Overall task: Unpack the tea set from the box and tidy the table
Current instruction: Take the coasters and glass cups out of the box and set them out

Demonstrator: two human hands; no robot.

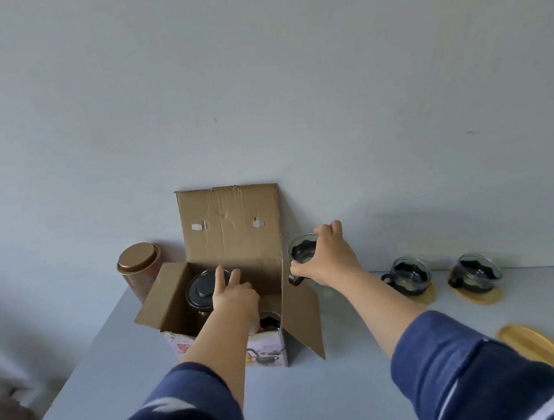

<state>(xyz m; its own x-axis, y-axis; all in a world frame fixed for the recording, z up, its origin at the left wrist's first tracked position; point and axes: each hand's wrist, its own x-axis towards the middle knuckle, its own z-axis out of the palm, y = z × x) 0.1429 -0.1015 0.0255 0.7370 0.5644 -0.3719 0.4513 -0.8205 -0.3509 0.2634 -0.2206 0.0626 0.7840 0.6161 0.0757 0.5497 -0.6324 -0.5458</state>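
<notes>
Our right hand (327,259) is extended forward, held above the table (349,386) just right of the box (238,279). Fingers and thumb are curled round a glass cup (302,252); its dark handle pokes out below the thumb. The cup is off the table surface, beside the box's upright back flap.

Our left hand (234,296) reaches down into the open box, forearm angled in over the front edge. Two fingers are straight and point at the dark lid of the teapot (205,290) standing in the box's left half. The other fingers are hidden, so we cannot tell whether the hand grips anything. Another dark cup (270,321) sits low in the box near our left wrist.

Right of the box: two more cups (408,275) (472,272), each on a yellow coaster (474,295). A spare coaster (532,352) lies nearer us by our right sleeve. A copper tin (138,270) stands left of the box against the wall.
</notes>
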